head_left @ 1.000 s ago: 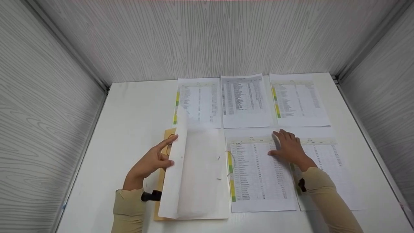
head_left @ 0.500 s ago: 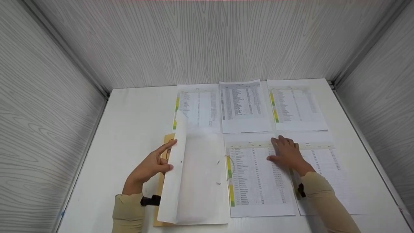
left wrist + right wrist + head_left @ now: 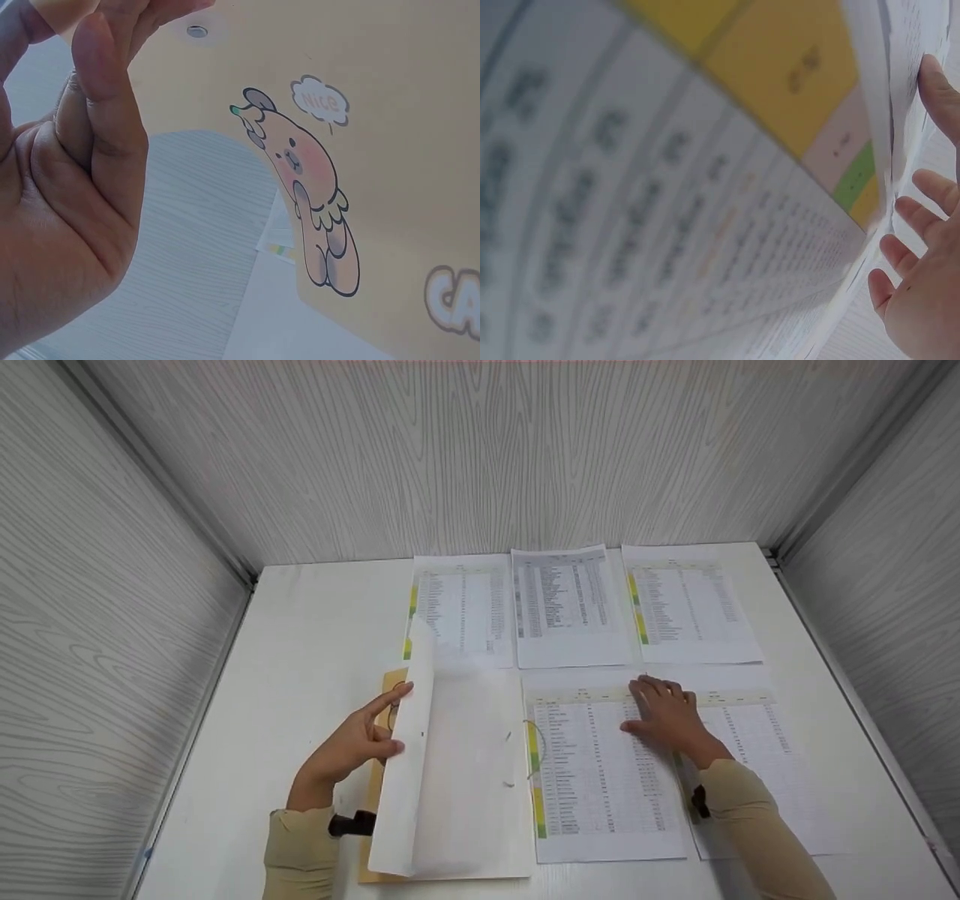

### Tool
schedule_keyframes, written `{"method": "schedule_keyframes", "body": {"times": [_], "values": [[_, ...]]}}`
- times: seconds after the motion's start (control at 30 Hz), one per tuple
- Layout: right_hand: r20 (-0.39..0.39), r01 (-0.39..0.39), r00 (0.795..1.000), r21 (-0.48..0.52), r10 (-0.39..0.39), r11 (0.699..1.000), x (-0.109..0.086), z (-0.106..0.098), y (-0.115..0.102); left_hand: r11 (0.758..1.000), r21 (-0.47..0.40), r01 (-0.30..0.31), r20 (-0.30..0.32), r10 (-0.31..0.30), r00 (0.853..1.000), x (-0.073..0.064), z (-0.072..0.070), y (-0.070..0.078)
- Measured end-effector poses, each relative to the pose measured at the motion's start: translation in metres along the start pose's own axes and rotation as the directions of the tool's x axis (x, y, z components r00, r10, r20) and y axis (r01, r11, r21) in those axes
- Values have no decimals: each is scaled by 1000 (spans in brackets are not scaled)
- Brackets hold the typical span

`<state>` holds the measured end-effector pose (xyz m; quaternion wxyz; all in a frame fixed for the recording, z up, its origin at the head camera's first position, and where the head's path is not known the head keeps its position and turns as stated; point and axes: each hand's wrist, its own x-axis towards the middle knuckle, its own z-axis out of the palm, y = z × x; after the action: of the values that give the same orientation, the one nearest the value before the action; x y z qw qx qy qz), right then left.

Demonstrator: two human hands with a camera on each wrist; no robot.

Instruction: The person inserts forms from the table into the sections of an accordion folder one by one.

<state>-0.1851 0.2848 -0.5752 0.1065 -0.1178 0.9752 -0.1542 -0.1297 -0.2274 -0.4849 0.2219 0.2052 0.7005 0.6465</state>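
Note:
A folder (image 3: 469,780) lies toward the front left, its inside white. In the left wrist view, its cream cover (image 3: 390,172) carries a cartoon bear, lettering and a metal snap. My left hand (image 3: 341,750) holds the raised cover's left edge, thumb and index finger at the white side. The other fingers are partly hidden. My right hand (image 3: 667,716) rests with spread fingers on the front papers, at the seam between a printed sheet (image 3: 592,780) with a yellow-green stripe and another printed sheet (image 3: 757,780). Its forearm covers part of that second sheet.
Along the back lie a table sheet (image 3: 461,600) with a coloured stripe, a greyer printed sheet (image 3: 562,592), and a third sheet (image 3: 686,600). The raised cover overlaps the first one's lower part. Woodgrain panels (image 3: 480,457) close off the white table (image 3: 315,637) behind and at both sides.
The head view has tilted, so everything sits slightly lower than a second ago. Both hands, the folder and the sheets keep their places relative to each other.

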Motion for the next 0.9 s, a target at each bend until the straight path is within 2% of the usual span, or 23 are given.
{"method": "schedule_keyframes", "body": {"times": [0.37,0.63,0.9], "values": [[22,-24,999,34,24,999,1,1,-1,1000,-15,0,17,0,1000,-1,-1,-2],[26,-83,996,162,80,983,1,1,-4,1000,-14,4,18,-3,1000,1,0,0],[34,-117,993,165,112,979,3,4,-5,1000,-17,24,12,-24,1000,1,1,1]]}}
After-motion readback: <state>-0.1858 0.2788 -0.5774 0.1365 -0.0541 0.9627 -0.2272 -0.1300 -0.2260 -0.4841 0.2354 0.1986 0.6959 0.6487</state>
